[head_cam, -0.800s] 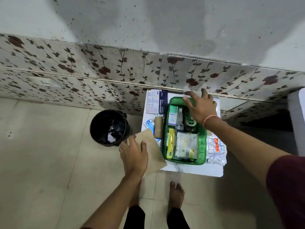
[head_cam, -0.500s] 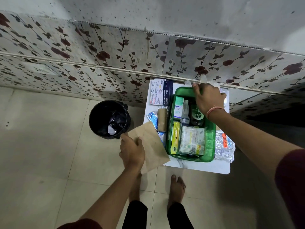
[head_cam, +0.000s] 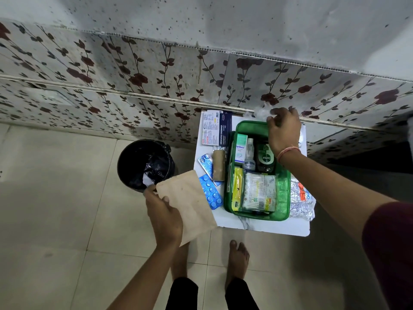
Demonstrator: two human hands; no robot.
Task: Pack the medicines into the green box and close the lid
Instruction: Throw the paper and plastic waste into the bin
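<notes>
Gripping a brown paper bag point(head_cam: 187, 204) at lower centre, the left hand point(head_cam: 164, 218) has fingers clamped on it. Right of it, mid-frame, the green box point(head_cam: 282, 193) sits open, holding medicines point(head_cam: 257, 193). Farther up, the right hand point(head_cam: 283, 130) pinches clear plastic point(head_cam: 259, 113).

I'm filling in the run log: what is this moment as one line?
left hand: holds brown paper bag | right hand: clear plastic at far rim of green box | blue blister strips: still outside box

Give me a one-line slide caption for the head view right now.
Left hand holds a brown paper packet near the black bin; right hand reaches over the part-packed green box.
</notes>
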